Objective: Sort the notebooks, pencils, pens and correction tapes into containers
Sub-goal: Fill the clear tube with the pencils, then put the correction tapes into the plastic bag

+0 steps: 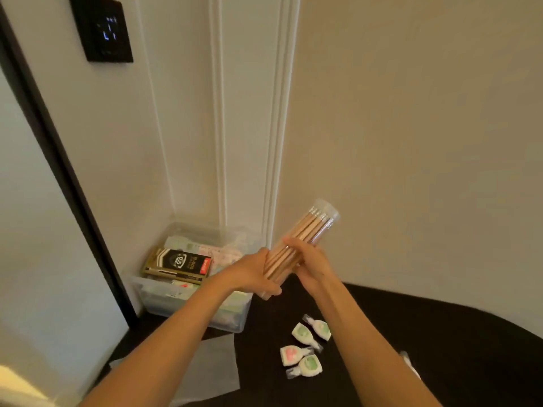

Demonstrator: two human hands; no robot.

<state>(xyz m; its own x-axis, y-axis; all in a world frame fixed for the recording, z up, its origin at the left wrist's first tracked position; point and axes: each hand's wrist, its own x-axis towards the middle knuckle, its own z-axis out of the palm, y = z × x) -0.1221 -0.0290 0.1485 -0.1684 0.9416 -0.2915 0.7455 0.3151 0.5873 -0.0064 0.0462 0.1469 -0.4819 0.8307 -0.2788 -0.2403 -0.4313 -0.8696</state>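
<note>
Both my hands hold a clear plastic tube of wooden pencils point(316, 226), tilted with its capped end up and to the right. My left hand point(254, 273) grips its lower end and my right hand point(308, 261) wraps its middle. Below and left of the tube stands a clear plastic bin point(235, 321) on the black table, holding a black and gold pen box point(179, 264) and pale packets behind it. Several white correction tapes point(305, 346), green or pink on the face, lie on the table below my right forearm.
The black table point(426, 333) curves off to the right against a cream wall. A translucent lid or sheet point(211, 368) lies flat in front of the bin. A dark door frame point(58, 160) runs down the left. A small clear item point(410, 364) lies beside my right forearm.
</note>
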